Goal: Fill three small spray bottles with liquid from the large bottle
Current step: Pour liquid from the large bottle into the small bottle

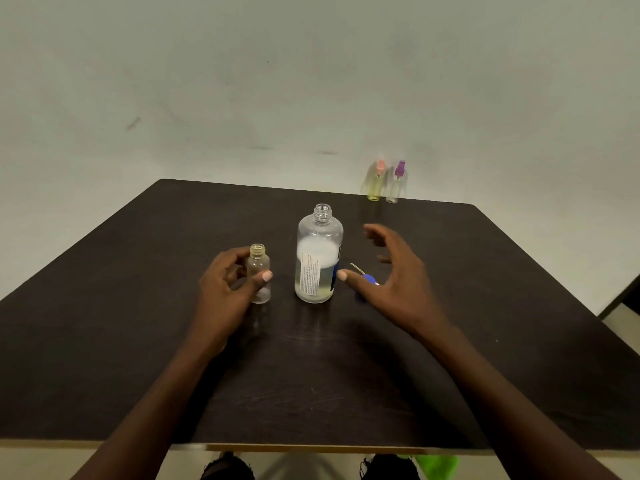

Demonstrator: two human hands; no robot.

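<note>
Your left hand grips a small clear uncapped spray bottle on the dark tabletop while your spread right hand hovers beside the large clear half-full bottle, probably light but slippery, best grasped mid-body.

Dim, even light; soft sheen on the dark table; far bottles blurred (wide-angle bend at edges).

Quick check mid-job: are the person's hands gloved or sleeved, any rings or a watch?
No gloves and no sleeves in view: the left hand and right hand are bare, as are both forearms. No ring, watch or bracelet shows. Both thumbnails wear pale pink polish.
</note>
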